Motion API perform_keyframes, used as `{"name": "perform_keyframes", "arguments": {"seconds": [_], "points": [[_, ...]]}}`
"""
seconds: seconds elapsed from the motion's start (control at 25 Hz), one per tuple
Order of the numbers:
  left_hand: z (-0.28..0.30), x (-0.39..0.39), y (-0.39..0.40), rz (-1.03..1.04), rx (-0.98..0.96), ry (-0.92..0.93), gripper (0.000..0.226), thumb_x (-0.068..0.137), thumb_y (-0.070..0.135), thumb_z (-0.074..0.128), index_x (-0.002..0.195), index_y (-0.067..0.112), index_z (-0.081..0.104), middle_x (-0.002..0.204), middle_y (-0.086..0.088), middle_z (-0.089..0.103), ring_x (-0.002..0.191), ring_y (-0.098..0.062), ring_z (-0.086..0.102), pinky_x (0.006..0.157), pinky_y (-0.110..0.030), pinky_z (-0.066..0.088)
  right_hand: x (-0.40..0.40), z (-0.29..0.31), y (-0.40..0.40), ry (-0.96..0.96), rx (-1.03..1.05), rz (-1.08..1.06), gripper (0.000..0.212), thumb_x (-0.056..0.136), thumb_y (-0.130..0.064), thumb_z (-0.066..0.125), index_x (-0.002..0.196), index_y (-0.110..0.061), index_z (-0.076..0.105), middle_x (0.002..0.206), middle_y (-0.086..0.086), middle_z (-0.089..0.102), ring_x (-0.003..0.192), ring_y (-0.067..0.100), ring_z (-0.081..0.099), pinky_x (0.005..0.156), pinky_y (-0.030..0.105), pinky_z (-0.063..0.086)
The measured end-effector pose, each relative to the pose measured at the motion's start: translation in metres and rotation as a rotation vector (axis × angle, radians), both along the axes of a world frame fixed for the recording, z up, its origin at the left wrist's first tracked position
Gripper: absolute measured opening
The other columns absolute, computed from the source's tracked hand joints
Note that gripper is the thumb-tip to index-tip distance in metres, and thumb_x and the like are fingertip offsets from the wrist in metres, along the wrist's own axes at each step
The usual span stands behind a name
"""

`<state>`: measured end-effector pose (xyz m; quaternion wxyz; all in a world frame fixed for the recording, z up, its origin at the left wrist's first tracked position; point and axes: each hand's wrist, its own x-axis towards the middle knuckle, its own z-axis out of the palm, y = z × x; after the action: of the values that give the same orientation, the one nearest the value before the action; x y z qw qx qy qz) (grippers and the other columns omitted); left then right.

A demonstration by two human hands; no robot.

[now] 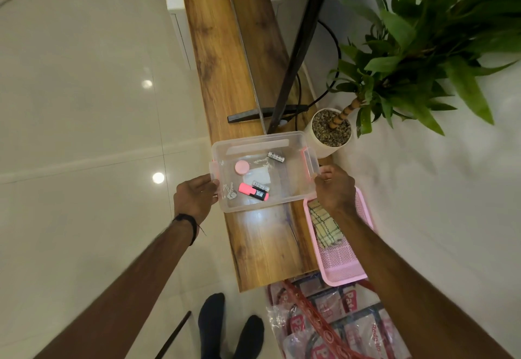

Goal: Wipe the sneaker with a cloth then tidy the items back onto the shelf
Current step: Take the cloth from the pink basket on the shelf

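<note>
Over the wooden shelf (234,56), a long plank running away from the feet, both hands hold a clear plastic box (263,171) by its short ends. Whether the box floor is touching the shelf or just above it, cannot tell.

Left hand (194,197): fingers curled round the box's near-left rim by the pink latch. Right hand (335,186): thumb over the right rim, fingers wrapped under. Both clamped on the box.

Beside the box, right: white plant pot (328,131) just past its far corner, pink mesh tray (342,241) at its near corner, hanging off the shelf edge with a checked cloth (324,227) in it. Beyond the box: black stand foot (265,112).

Inside the box, all loose: pink highlighter (253,191) near the front wall, pink round lid or tin (242,167) left of centre, two batteries (276,157), small keys (230,190) at front left.

Judged step: tidying, setting the box on the shelf. Doing it well:
- keep it level, contents will slide
- lower flat, fully on the wood
- watch the far-right corner against the pot
- release both hands together

No sneaker in view. Cloth looks folded and parked, so wiping is probably done.
</note>
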<state>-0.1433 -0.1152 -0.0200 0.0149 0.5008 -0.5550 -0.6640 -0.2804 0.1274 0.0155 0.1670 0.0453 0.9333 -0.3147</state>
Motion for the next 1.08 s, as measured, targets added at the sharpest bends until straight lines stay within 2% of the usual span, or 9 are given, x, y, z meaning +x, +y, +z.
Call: {"name": "perform_keyframes", "arguments": {"seconds": [0.16,0.36,0.56,0.64,0.68,0.76,0.88,1.0,1.08], "points": [[0.000,0.002,0.002,0.002,0.001,-0.006,0.025,0.096,0.007,0.067,0.120,0.004,0.073,0.109,-0.017,0.075,0.100,-0.033,0.073,0.091,-0.045,0.060,-0.001,0.001,0.000,0.008,0.023,0.026,0.017,0.097,-0.014,0.063,0.112,-0.005,0.065,0.111,0.011,0.072,0.102,0.030,0.069,0.086,0.040,0.057],[0.005,0.001,0.004,0.018,0.009,0.000,0.025,0.096,0.005,0.065,0.120,0.004,0.071,0.107,-0.016,0.074,0.095,-0.030,0.072,0.078,-0.032,0.064,-0.001,0.005,-0.001,0.005,0.044,0.046,0.014,0.098,-0.015,0.062,0.109,-0.006,0.064,0.110,0.011,0.071,0.100,0.030,0.069,0.086,0.040,0.057],[0.002,0.002,0.004,0.005,-0.010,-0.048,0.030,0.095,0.014,0.069,0.124,0.006,0.071,0.112,-0.014,0.075,0.102,-0.028,0.072,0.095,-0.042,0.058,-0.001,0.008,0.000,-0.024,0.032,0.049,0.018,0.099,-0.018,0.061,0.113,-0.007,0.064,0.109,0.008,0.071,0.088,0.019,0.064,0.072,0.024,0.051],[0.006,0.006,0.007,-0.007,-0.162,-0.116,0.037,0.093,0.029,0.072,0.126,0.012,0.070,0.115,-0.003,0.074,0.105,-0.020,0.069,0.101,-0.036,0.053,0.000,0.012,0.003,-0.027,0.000,0.034,0.022,0.099,-0.020,0.061,0.116,-0.007,0.063,0.105,0.004,0.069,0.092,0.019,0.063,0.073,0.023,0.050],[0.011,0.010,0.012,0.016,-0.267,-0.135,0.038,0.093,0.035,0.071,0.125,0.014,0.070,0.113,0.002,0.072,0.103,-0.016,0.067,0.099,-0.032,0.051,0.002,0.016,0.005,-0.018,-0.022,0.019,0.022,0.099,-0.020,0.061,0.116,-0.006,0.063,0.101,0.001,0.066,0.094,0.019,0.062,0.073,0.021,0.050],[0.024,0.019,0.024,0.119,-0.424,-0.069,0.033,0.096,0.038,0.067,0.119,0.015,0.067,0.106,0.003,0.068,0.092,-0.010,0.064,0.084,-0.022,0.049,0.005,0.023,0.010,0.011,-0.054,-0.025,0.025,0.099,-0.020,0.060,0.119,-0.006,0.063,0.102,0.000,0.066,0.094,0.016,0.061,0.074,0.021,0.048],[0.043,0.031,0.048,0.162,-0.505,0.110,0.020,0.099,0.033,0.063,0.107,0.015,0.063,0.089,0.006,0.060,0.075,0.001,0.054,0.070,-0.010,0.042,0.012,0.030,0.025,0.046,-0.053,-0.080,0.030,0.099,-0.026,0.061,0.123,-0.009,0.063,0.112,0.004,0.070,0.089,0.014,0.061,0.067,0.018,0.046],[0.056,0.038,0.081,0.077,-0.417,0.193,0.012,0.100,0.029,0.064,0.100,0.017,0.062,0.086,0.005,0.064,0.073,0.000,0.055,0.067,-0.012,0.045,0.022,0.037,0.050,0.022,-0.028,-0.118,0.027,0.100,-0.027,0.060,0.122,-0.012,0.063,0.112,0.003,0.071,0.077,0.008,0.060,0.056,0.013,0.040],[0.060,0.042,0.105,-0.039,-0.317,0.206,0.007,0.099,0.028,0.065,0.099,0.022,0.062,0.089,0.001,0.067,0.077,-0.009,0.061,0.069,-0.017,0.050,0.031,0.041,0.068,0.011,-0.009,-0.119,0.025,0.100,-0.026,0.060,0.120,-0.013,0.063,0.112,0.003,0.070,0.079,0.011,0.061,0.056,0.013,0.040]]}}
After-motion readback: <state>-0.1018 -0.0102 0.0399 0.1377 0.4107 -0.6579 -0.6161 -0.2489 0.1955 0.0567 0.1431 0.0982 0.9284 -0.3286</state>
